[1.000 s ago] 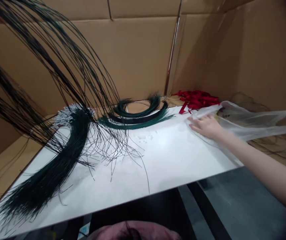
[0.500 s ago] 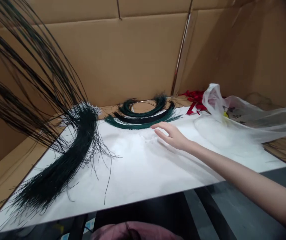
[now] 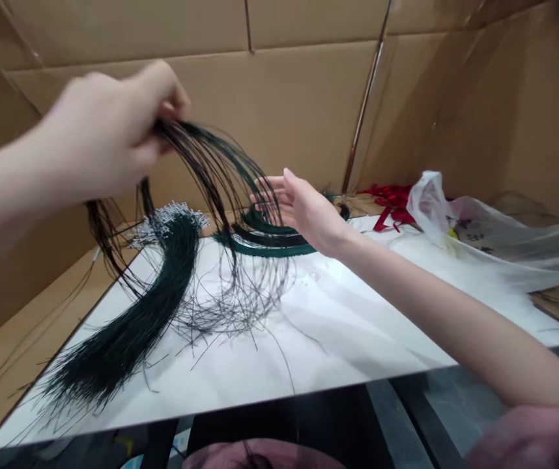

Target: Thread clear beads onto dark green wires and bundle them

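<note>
My left hand (image 3: 113, 130), blurred and raised at the upper left, is closed round a bundle of dark strands (image 3: 211, 176). The strands arch to the right and hang down over the white board, their thin ends spread above it. With fingers apart, my right hand (image 3: 303, 208) is upright beside the right side of the hanging strands; any contact is unclear. Below my left hand, a thick dark green bundle (image 3: 162, 286) with whitish tips (image 3: 172, 218) lies on the left of the board. Curved green and black bundles (image 3: 270, 246) lie behind my right hand.
The white board (image 3: 348, 339) covers the work surface. Red ribbons (image 3: 394, 198) and a translucent plastic bag (image 3: 494, 241) lie at the right. Cardboard walls (image 3: 309, 98) stand behind and at the sides.
My left hand has come into view, holding the strands that stretched to the upper left; they now arch rightward. My right hand has risen off the board and turned upright.
</note>
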{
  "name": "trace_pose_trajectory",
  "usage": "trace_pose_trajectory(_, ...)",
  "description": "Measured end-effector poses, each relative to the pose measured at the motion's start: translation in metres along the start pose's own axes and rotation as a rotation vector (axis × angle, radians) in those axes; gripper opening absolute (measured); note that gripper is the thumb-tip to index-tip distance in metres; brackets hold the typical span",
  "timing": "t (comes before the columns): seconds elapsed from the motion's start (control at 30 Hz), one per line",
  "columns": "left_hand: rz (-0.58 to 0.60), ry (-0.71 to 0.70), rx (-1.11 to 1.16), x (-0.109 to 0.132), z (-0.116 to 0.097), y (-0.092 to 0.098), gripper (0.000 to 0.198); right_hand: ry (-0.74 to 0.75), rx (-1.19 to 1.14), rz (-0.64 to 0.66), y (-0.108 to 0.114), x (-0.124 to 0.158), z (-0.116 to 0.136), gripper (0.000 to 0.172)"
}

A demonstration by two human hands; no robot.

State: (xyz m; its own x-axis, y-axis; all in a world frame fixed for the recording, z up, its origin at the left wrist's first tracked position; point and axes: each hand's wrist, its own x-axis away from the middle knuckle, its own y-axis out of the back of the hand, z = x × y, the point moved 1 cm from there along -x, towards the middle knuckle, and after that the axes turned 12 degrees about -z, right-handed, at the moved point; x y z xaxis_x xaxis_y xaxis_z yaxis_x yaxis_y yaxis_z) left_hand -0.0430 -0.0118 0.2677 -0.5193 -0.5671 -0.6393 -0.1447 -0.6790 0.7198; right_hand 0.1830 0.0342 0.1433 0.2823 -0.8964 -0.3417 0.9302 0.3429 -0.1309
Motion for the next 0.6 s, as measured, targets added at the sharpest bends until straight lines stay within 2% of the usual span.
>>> trace_pose_trajectory(0.03,-0.011,0.046,-0.098,0.003,-0.005,-0.003,0.042,-0.049,-0.005,0.016,-0.001,-0.001,-0.001,0.051)
trace_pose_trajectory(0.07,0.027,0.035,-0.133,0.006,-0.012,-0.007,0.043,-0.1,-0.011,0.039,-0.001,0.0,-0.003,0.05)
trace_pose_trajectory(0.2,0.103,-0.075,-0.187,0.023,-0.036,-0.019,0.033,-0.249,-0.069,0.184,-0.005,0.012,-0.013,0.048)
trace_pose_trajectory(0.37,0.037,-0.173,-0.081,0.039,-0.048,-0.032,0.025,-0.351,-0.168,0.392,-0.013,0.028,-0.015,0.046)
trace_pose_trajectory(0.6,0.029,-0.234,-0.003,0.059,-0.062,-0.047,0.026,-0.418,-0.283,0.498,-0.021,0.045,-0.009,0.045)
